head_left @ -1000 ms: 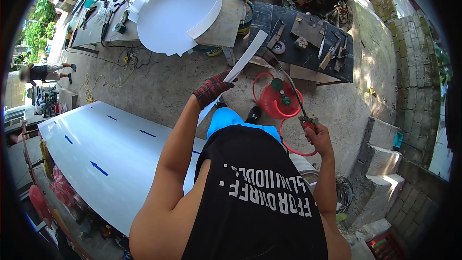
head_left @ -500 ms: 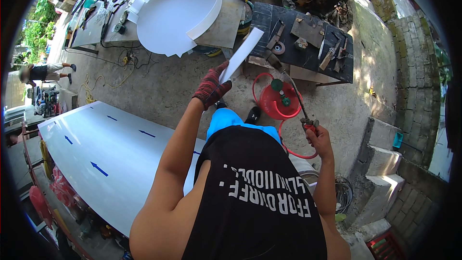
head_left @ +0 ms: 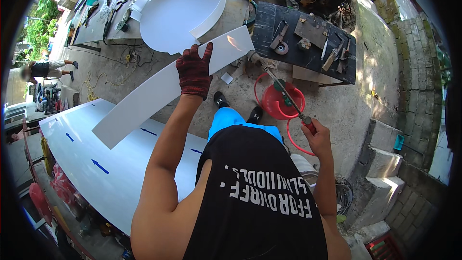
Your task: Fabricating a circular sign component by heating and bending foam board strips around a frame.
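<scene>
A long white plastic-looking strip (head_left: pixel 137 108) lies slantwise in front of me, its broad face turned up. My left hand (head_left: pixel 194 71), in a red and black knit glove, grips the strip near its middle, fingers spread over the upper side; the thumb is hidden. Bare, my right hand (head_left: pixel 316 137) is wrapped around the red handle of a gas torch (head_left: pixel 271 71). The torch's nozzle points at the strip's far right end, and a small orange flame (head_left: pixel 233 43) shows over that end.
A red gas tank (head_left: pixel 284 107) with a hose stands on the floor ahead. Behind are a workbench with a round white disc (head_left: pixel 180 12) and tools, and a dark table (head_left: pixel 284 14). A large white sheet (head_left: pixel 120 173) lies left; concrete steps (head_left: pixel 382 163) rise right.
The strip has turned from nearly edge-on to broad side up and now reaches left across my front. My left hand has shifted left and up. The torch nozzle has swung left toward the strip's end.
</scene>
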A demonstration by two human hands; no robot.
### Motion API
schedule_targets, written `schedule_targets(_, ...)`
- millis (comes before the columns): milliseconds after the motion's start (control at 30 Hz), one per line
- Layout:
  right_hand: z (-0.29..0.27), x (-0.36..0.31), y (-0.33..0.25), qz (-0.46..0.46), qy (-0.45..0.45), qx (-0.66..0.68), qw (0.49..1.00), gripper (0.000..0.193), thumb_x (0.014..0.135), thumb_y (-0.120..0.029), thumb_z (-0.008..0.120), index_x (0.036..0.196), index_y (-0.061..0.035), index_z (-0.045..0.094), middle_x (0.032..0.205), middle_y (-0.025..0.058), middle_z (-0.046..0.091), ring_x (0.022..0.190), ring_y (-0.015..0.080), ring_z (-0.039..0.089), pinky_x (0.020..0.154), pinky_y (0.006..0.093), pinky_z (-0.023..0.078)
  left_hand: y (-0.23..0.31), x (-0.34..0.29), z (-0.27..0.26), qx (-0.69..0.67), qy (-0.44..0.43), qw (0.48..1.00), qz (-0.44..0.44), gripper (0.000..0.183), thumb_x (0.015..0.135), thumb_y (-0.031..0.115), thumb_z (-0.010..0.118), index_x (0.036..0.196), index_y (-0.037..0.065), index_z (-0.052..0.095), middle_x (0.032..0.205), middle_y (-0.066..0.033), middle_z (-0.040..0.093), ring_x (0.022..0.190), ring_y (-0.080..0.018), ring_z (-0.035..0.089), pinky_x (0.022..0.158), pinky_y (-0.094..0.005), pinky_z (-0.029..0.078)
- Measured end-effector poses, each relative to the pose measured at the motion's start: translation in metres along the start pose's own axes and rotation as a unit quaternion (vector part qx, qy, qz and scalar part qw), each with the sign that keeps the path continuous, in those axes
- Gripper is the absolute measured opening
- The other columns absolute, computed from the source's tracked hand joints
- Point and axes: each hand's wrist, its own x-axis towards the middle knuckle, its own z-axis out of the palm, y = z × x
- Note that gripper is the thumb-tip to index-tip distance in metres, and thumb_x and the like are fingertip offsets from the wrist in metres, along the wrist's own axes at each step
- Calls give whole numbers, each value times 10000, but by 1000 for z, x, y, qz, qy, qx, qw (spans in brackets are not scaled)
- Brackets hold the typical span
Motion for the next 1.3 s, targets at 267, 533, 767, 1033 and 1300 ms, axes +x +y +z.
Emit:
schedule_targets(267, 2, 18, -31, 0, 26, -39, 999, 246, 941, -206, 723, 1064, 1, 674, 668, 55, 603, 604, 111, 526, 590, 297, 436, -6, 0, 4, 28, 53, 996, 68, 1037, 622, 255, 901, 1528, 361, 406, 1408, -82, 476, 1267, -291, 485, 993, -505, 416)
schedule_targets(533, -8, 11, -35, 2, -24, -68, 997, 240, 932, -204, 725, 1031, 6, 664, 670, 73, 598, 594, 129, 527, 590, 307, 441, -12, 8, 12, 40, 90, 990, 100, 880, 664, 189, 837, 1461, 318, 487, 1424, -87, 477, 1281, -290, 483, 1000, -502, 425)
schedule_targets(767, -10, 17, -32, 6, -24, -55, 998, 245, 931, -207, 723, 1033, 8, 665, 648, 73, 568, 581, 130, 496, 575, 311, 425, -16, 11, 13, 17, 102, 988, 118, 790, 718, 161, 794, 1440, 312, 510, 1423, -85, 486, 1302, -296, 478, 1018, -507, 419)
schedule_targets(1033, -16, 28, -42, -4, -27, -62, 998, 243, 929, -211, 723, 1027, 5, 672, 646, 76, 572, 586, 135, 504, 584, 314, 430, -15, 15, 15, 31, 113, 984, 135, 710, 756, 157, 766, 1411, 306, 535, 1418, -84, 490, 1295, -295, 482, 1020, -493, 422)
schedule_targets(1300, -16, 24, -30, 14, -38, -52, 998, 245, 927, -220, 727, 1021, 0, 677, 664, 79, 591, 596, 133, 521, 595, 310, 438, -17, 18, 16, 15, 79, 991, 110, 787, 693, 199, 824, 1414, 306, 528, 1454, -81, 472, 1329, -300, 457, 1056, -509, 387)
